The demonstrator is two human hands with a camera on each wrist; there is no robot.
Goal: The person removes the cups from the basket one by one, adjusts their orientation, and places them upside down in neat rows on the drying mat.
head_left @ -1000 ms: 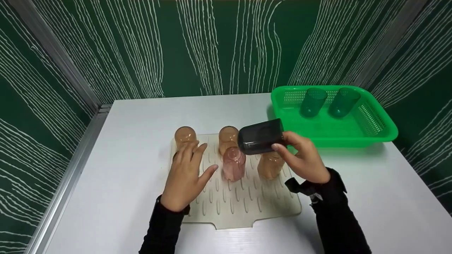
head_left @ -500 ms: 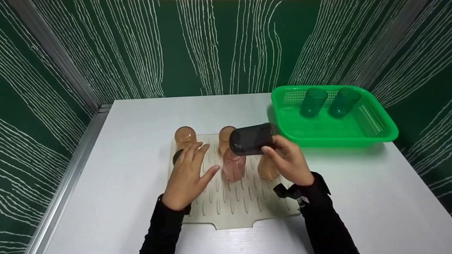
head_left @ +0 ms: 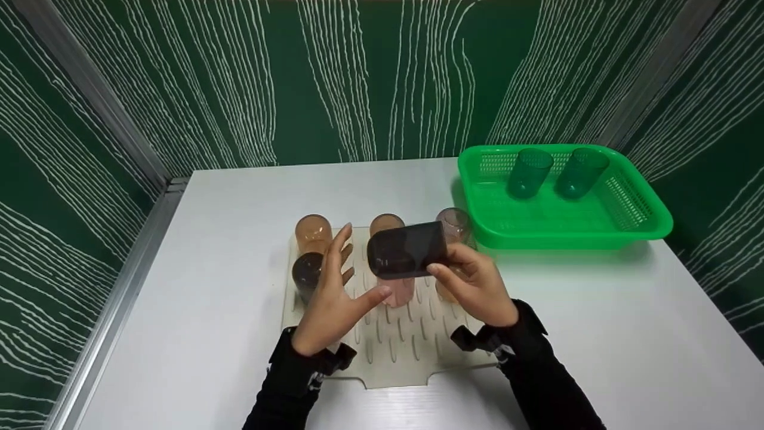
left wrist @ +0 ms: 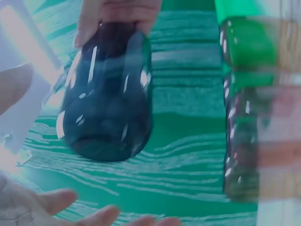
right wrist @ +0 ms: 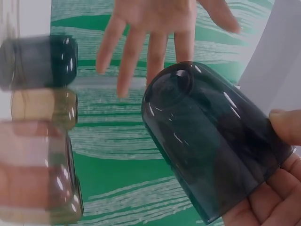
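My right hand (head_left: 477,280) pinches a dark grey glass (head_left: 407,249) near its rim, and the glass lies sideways in the air with its rounded base to the left. In the right wrist view the thumb is on one side of this dark glass (right wrist: 211,136) and the fingers are on the other. My left hand (head_left: 337,304) is spread just left of the base, fingers apart, holding nothing. Beneath the held glass stands an upside-down pink glass (head_left: 399,294), partly covered. A second dark glass (head_left: 307,275) stands upside down behind my left fingers.
Upside-down amber glasses (head_left: 313,232) and a clear pinkish glass (head_left: 455,221) stand on a beige ridged draining mat (head_left: 397,373). At the back right of the white table (head_left: 179,298), a green basket (head_left: 647,230) holds two teal glasses (head_left: 530,173).
My right hand has carried the dark glass leftward and slightly down, over the pink glass. My left hand has turned and shifted a little right, uncovering more of the second dark glass.
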